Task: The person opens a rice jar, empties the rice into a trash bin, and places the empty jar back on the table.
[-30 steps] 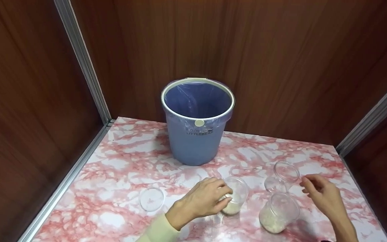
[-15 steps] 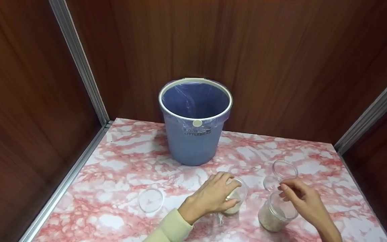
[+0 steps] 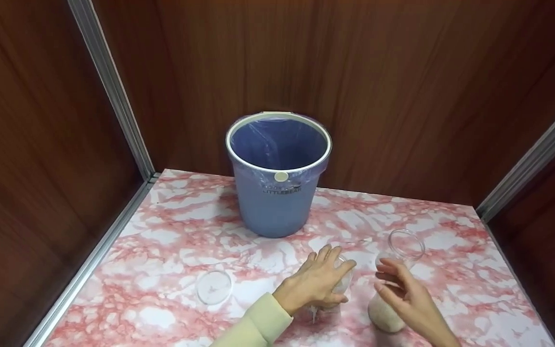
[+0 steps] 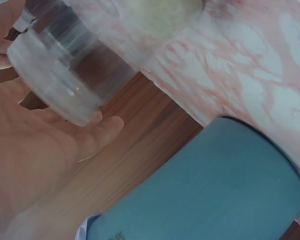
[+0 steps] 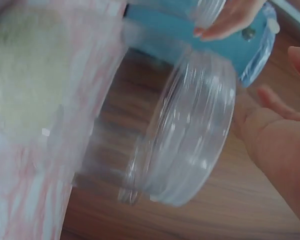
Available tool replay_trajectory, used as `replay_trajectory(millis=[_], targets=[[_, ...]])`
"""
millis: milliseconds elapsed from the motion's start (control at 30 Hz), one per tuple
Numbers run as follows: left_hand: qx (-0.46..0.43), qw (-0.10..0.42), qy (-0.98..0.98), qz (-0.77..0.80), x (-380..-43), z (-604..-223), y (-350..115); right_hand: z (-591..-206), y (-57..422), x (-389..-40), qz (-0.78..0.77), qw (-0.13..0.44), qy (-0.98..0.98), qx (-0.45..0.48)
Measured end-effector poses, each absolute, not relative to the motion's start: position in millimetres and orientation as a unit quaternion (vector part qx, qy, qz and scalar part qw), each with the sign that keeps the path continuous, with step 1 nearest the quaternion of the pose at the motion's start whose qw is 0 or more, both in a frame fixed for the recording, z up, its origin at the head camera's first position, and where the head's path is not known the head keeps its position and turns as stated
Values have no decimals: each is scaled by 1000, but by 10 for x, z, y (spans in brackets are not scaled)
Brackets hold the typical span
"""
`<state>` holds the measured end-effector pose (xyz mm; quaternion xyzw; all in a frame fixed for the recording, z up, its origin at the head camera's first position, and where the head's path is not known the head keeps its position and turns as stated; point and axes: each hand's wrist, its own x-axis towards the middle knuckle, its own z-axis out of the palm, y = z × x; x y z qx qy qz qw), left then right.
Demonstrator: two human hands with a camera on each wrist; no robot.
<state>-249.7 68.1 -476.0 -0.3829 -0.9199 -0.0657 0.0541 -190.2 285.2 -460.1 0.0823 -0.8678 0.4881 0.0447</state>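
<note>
My left hand is over a clear screw-top jar, fingers spread about its top. In the left wrist view, the jar has its clear top beside the palm; contact with the fingers is unclear. My right hand, fingers loosely bent, hovers over a second clear jar, covering most of its top. Pale matter fills its bottom. The right wrist view shows that jar's ridged top with the palm apart from it. Behind stands a third clear jar.
A round clear lid lies flat to the left. A blue lined trash bin stands at the back of the red-and-white marbled table. Brown wood-look panels enclose the back and sides.
My left hand has moved right, over the middle jar's top. My right hand has come leftward from beside the jars to above the front right one. The jars stay in place.
</note>
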Motion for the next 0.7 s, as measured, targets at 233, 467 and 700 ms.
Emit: replay_trajectory(millis=[233,467,700], targets=[[-386,63,-917,-78,-2547,-4782,662,-4694,2734,-1855,501,24,-860,93],[-394,88,-911,-80,-2547,-4785,618,-4705,2708,-1843,482,3,-870,105],[-400,97,-901,-133,-2526,-4747,514,-4732,2719,-1843,472,18,-872,129]])
